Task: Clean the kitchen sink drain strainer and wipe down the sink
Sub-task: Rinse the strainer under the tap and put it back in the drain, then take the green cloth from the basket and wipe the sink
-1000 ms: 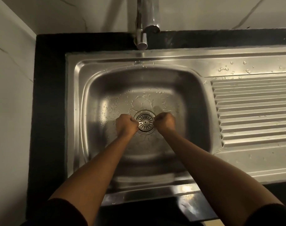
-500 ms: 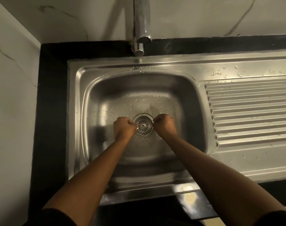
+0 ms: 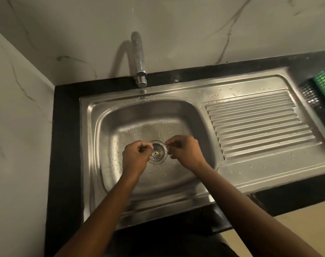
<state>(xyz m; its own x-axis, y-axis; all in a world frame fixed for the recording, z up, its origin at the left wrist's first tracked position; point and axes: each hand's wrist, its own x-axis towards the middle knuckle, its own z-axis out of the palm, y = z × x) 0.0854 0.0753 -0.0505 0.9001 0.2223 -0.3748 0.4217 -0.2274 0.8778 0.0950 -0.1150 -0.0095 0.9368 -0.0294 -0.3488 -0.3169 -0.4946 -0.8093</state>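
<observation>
One round slotted steel strainer [image 3: 158, 153]

There is one view only — a wide-angle camera worn on the person's head. It looks forward and steeply down into the sink [image 3: 87, 127] from the front edge of the desk [image 3: 65, 145], quite near; the wall [image 3: 176, 34] closes the top.
</observation>
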